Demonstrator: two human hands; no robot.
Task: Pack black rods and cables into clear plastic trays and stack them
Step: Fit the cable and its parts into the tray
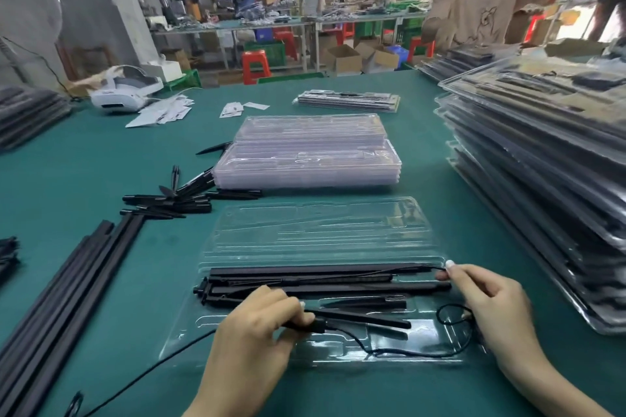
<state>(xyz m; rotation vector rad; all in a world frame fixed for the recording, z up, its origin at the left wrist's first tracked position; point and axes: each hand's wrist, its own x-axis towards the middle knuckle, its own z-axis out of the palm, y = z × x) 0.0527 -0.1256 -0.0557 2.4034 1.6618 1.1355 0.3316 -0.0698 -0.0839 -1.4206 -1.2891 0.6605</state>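
Left hand (pixel 252 325) fingers pinch a short black rod (pixel 362 317) lying left-right over the open tray's (pixel 321 227) near slots; right hand (pixel 487 298) fingers pinch the thin cable (pixel 437 268) at the tray's right end.

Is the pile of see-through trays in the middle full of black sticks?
No, the clear tray stack looks empty; loose black rods lie beside it.

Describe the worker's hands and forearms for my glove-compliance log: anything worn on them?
Both are bare. The left hand and right hand wear no gloves, and no rings, watch or wristband show. No sleeves reach the visible forearms. The right hand has a longish, pale nail on one finger. Nothing is marked or taped on either hand.
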